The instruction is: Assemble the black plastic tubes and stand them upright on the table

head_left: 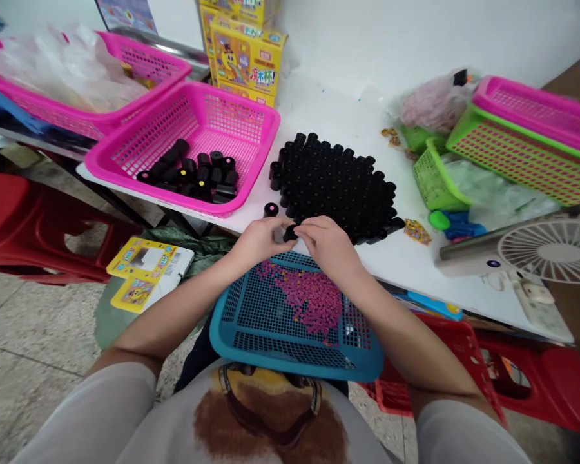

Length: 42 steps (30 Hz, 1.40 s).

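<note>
My left hand (pixel 267 237) is closed around a small black cylinder (pixel 290 233) at the table's front edge. The fingertips of my right hand (pixel 326 241) are pinched together at the top of that cylinder; whatever they hold is too small to make out. Just behind my left hand stands another black cylinder (pixel 271 209) with a pink dot in its top. A dense block of upright black cylinders (pixel 338 183) fills the table beyond my hands. Below them, on my lap, a blue mesh basket (pixel 241 309) holds many small pink pieces (pixel 314 299) and a few yellow ones.
Left of the block, a pink basket (pixel 207 116) contains loose black cylinders, some with yellow or pink dots. Yellow boxes (pixel 246 58) are stacked at the back. To the right are green baskets (pixel 522 151), a white fan (pixel 555 251) and a small wrapped packet (pixel 417 231).
</note>
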Motion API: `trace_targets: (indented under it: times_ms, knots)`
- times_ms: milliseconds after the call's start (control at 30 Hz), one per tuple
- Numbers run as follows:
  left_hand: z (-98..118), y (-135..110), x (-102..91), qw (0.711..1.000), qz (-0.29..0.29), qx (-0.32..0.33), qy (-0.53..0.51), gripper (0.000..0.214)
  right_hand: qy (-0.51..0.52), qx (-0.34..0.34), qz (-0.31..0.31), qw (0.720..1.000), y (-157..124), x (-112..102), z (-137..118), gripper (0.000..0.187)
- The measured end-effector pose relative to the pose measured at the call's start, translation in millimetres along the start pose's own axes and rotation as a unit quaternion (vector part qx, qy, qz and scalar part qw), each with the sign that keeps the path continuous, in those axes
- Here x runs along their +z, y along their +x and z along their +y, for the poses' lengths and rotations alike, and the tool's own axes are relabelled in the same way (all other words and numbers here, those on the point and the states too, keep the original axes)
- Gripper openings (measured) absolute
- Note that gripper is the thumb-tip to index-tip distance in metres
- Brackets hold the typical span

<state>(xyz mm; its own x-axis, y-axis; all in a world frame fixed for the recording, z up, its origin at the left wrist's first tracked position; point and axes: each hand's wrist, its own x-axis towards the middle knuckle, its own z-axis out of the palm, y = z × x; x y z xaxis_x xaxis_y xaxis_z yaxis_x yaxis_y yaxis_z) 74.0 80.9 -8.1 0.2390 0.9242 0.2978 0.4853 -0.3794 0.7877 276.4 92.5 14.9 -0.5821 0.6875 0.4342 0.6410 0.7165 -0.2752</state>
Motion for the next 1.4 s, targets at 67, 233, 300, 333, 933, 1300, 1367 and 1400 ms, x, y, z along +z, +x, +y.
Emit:
trace_targets:
  times_ms: [67, 233, 300, 333, 933, 1300, 1367, 1400]
  knots:
    - [-0.5, 0.1, 0.5, 1.0, -0.002, 0.003, 0.002, 0.032, 0.0, -0.004, 0.005, 1.0, -2.3, 2.8, 0.6, 0.033]
    - [-1.1, 0.2, 1.1, 1.0, -0.002, 0.01, 0.026, 0.033, -0.026, -0.045, 0.047, 0.998, -10.6, 11.8, -4.0, 0.044]
    - [-1.0, 0.3, 0.8, 0.999, -0.004, 0.012, 0.035, 0.033, -0.041, -0.05, 0.041, 0.997, -14.0, 15.3, -6.4, 0.044]
    - [-0.9, 0.4, 0.5, 0.999, -0.007, 0.011, 0.038, 0.033, -0.046, -0.052, 0.03, 0.997, -15.0, 16.8, -6.9, 0.044]
    - [-4.0, -5.1, -32.2, 0.967, 0.082, -0.108, 0.214, 0.032, -0.017, 0.0, -0.349, 0.937, -73.9, 67.4, -42.8, 0.027]
    - [36.6, 8.7, 5.8, 0.965, -0.065, -0.048, 0.248, 0.037, -0.01, 0.023, -0.395, 0.919, -61.0, 73.7, -39.0, 0.02]
    - [36.1, 14.1, 5.8, 0.964, -0.069, -0.044, 0.252, 0.026, 0.006, 0.021, -0.374, 0.927, -59.1, 68.2, -41.3, 0.019]
    - [35.2, 14.5, 4.5, 0.966, -0.066, -0.035, 0.247, 0.022, 0.017, 0.021, -0.359, 0.933, -58.4, 63.8, -42.7, 0.017]
